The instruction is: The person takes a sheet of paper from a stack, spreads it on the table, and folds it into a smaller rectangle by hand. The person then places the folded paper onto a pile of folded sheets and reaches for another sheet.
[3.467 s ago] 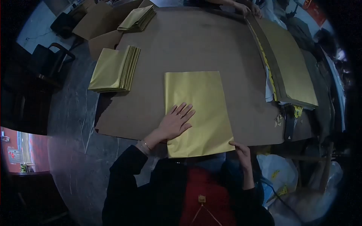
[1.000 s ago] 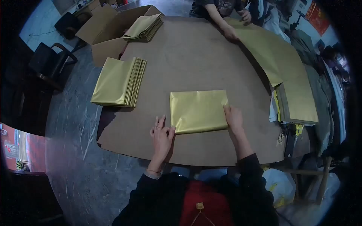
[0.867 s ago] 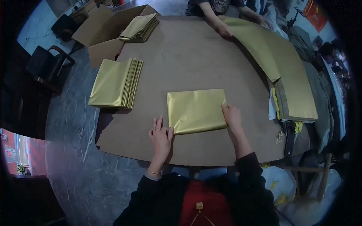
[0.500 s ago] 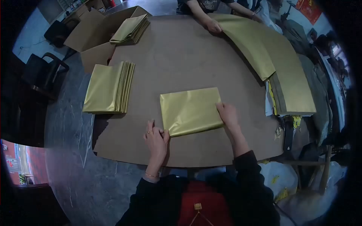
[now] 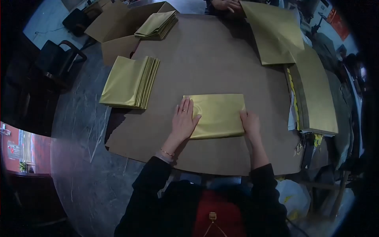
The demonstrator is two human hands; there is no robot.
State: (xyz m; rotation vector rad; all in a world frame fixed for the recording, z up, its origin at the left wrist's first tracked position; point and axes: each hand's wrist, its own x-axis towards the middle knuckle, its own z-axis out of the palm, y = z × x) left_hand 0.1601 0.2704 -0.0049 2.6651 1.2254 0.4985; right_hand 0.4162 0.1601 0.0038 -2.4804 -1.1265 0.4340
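A folded gold sheet (image 5: pixel 221 115) lies on the brown table cover (image 5: pixel 205 156) in front of me. My left hand (image 5: pixel 184 120) rests flat on the left end of the sheet, fingers stretched and thumb apart. At the right edge, my right hand (image 5: pixel 251 123) pinches the sheet between thumb and curled fingers. Left of my hands sits a stack of folded gold sheets (image 5: pixel 128 83); a smaller stack (image 5: pixel 158 24) lies farther back. On the right is a long pile of flat gold sheets (image 5: pixel 316 94).
At the far right, a co-worker's hand (image 5: pixel 227 4) is near a raised gold sheet (image 5: pixel 272 35). An open cardboard box (image 5: pixel 114 29) stands behind the smaller stack. Black chairs (image 5: pixel 53 59) are on the left. A white bag (image 5: pixel 294 197) sits below the table's right edge.
The sheet, unfolded at first, is now folded over. My left hand has moved from its lower left corner onto its left end. The co-worker's gold sheet has been lifted off the pile's far part.
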